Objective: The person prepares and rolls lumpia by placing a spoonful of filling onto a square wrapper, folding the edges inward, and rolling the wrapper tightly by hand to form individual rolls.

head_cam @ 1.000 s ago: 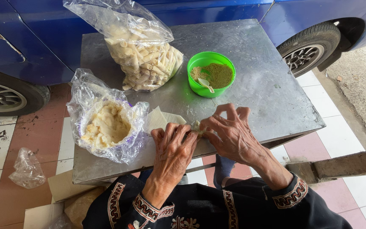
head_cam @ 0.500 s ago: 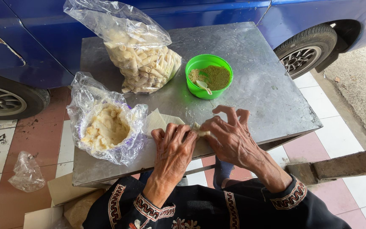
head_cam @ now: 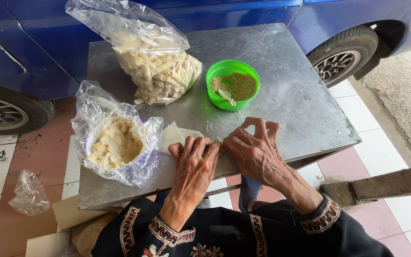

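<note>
My left hand (head_cam: 193,162) and my right hand (head_cam: 253,150) press side by side on a small pale roll of wrapper, mostly hidden under the fingers, at the near edge of a metal table (head_cam: 281,95). A stack of thin pale wrappers (head_cam: 177,135) lies just left of my left hand. Beyond my hands stands a green bowl (head_cam: 232,85) of brownish-green filling with a small white spoon in it.
A clear bag of finished pale rolls (head_cam: 155,62) stands at the back left of the table. A bowl lined with a plastic bag of pale dough (head_cam: 117,143) sits front left. A blue car (head_cam: 243,12) is behind the table. A crumpled plastic bag (head_cam: 28,192) lies on the tiled floor.
Both hands have stayed on the roll with small finger shifts, and the view has moved slightly. Nothing else has moved.
</note>
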